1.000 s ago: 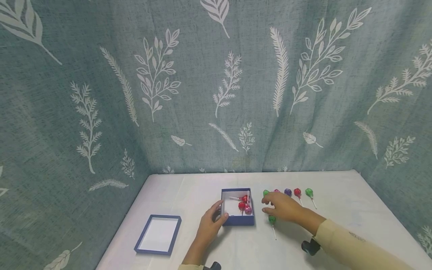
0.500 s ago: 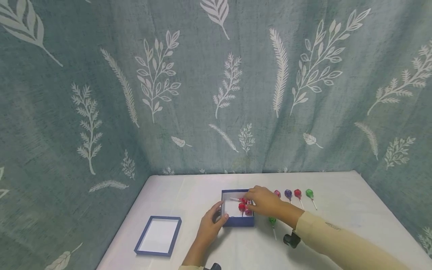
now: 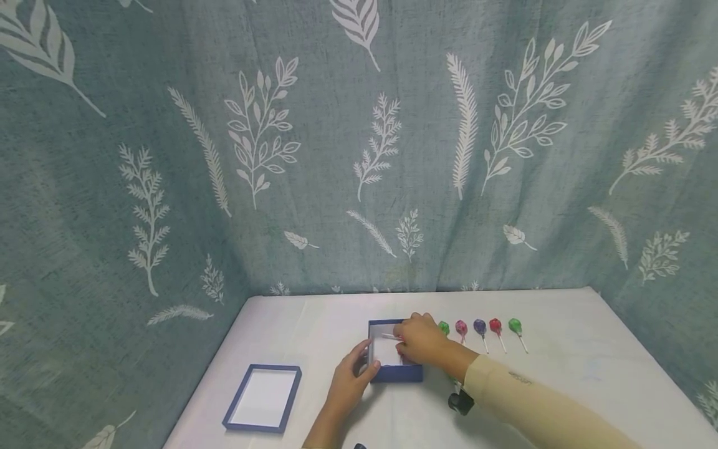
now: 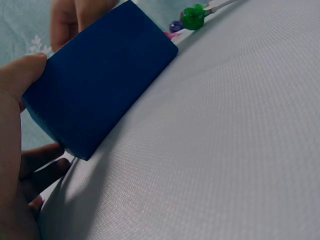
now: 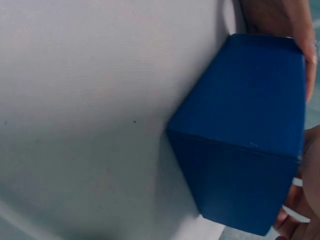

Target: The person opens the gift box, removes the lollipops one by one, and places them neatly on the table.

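A blue box with a white inside stands uncovered on the table. My left hand holds it by the left side, thumb at the near corner and fingers along the wall, as the left wrist view also shows. My right hand reaches over the box's right side with its fingers bent down inside. It covers most of the lollipops in there; a white stick shows beside the fingertips. I cannot tell whether the right fingers grip a lollipop. In the right wrist view the blue walls hide much of both hands.
Right of the box lies a row of lollipops: green, pink, purple, red and green. Another green lollipop lies nearer, mostly behind the right arm in the head view. The blue-edged lid lies left.
My right hand has moved left from beside the row of lollipops to inside the box, uncovering the row's leftmost green lollipop. My left hand has stayed at the box.
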The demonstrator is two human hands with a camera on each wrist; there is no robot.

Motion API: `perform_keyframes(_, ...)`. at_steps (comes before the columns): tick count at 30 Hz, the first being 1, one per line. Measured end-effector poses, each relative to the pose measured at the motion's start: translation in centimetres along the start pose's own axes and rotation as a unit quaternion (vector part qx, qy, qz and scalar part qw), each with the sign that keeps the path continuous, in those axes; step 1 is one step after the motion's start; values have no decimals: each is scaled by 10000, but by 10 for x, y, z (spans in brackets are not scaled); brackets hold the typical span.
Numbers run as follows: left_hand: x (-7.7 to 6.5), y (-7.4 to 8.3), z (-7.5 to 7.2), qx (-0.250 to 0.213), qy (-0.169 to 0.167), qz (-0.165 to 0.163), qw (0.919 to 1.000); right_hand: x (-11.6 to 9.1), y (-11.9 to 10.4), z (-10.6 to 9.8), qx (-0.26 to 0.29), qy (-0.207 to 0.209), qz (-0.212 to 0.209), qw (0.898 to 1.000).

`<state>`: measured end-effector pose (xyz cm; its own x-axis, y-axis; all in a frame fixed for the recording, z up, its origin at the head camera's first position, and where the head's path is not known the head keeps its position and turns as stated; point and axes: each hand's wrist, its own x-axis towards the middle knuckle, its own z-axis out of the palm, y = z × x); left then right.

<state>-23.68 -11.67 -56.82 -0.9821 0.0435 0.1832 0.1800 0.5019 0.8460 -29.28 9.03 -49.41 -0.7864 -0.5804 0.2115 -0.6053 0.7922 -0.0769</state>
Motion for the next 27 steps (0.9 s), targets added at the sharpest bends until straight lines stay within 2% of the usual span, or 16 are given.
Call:
perform_keyframes(9, -1, 2, 0, 73, 6, -3, 10000, 7, -2, 6, -168, -468, 318, 9983)
perform_keyframes(19, 0, 1, 0, -23, 15, 31, 10000, 12, -9, 7, -732, -706, 123, 9947)
perform_keyframes(27, 1, 0, 0, -28, -38, 66, 10000, 14, -13, 8, -1125, -998, 180, 9885)
